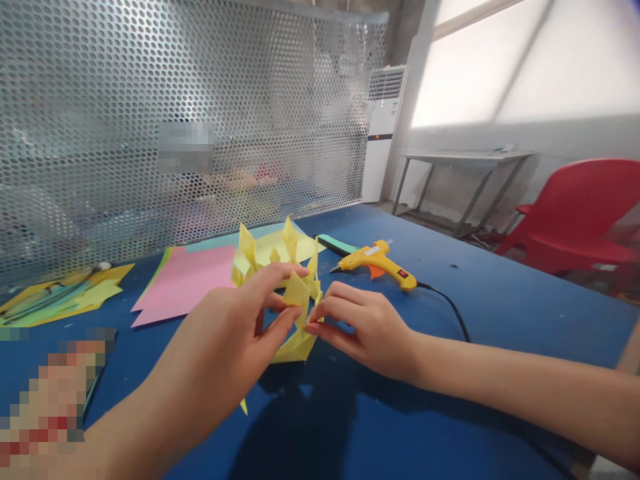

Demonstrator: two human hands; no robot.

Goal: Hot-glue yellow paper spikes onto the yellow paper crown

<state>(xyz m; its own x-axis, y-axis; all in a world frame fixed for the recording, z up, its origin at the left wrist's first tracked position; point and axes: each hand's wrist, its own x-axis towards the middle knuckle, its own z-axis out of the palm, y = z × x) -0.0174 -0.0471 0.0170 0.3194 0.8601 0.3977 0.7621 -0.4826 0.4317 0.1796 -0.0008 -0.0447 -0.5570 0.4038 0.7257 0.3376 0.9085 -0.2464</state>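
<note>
A yellow folded-paper crown (295, 349) with several pointed tips stands on the blue table in front of me. My left hand (235, 327) pinches one of its folded points between thumb and fingers, at the near side. Close against it on the right, my right hand (363, 327) has its fingertips pressed together on the crown's near right edge. The crown's left part is largely hidden behind my left hand. Just beyond my right hand lies a yellow hot glue gun (377, 260), its nozzle pointing left and its black cord running right.
Pink paper sheets (193, 280) lie left of the crown, with pale sheets behind. Yellow and green paper (100, 293) with scissors-like dark tools sits farther left. A perforated metal screen (280, 113) borders the back of the blue table (500, 300). A red chair (585, 213) stands at right.
</note>
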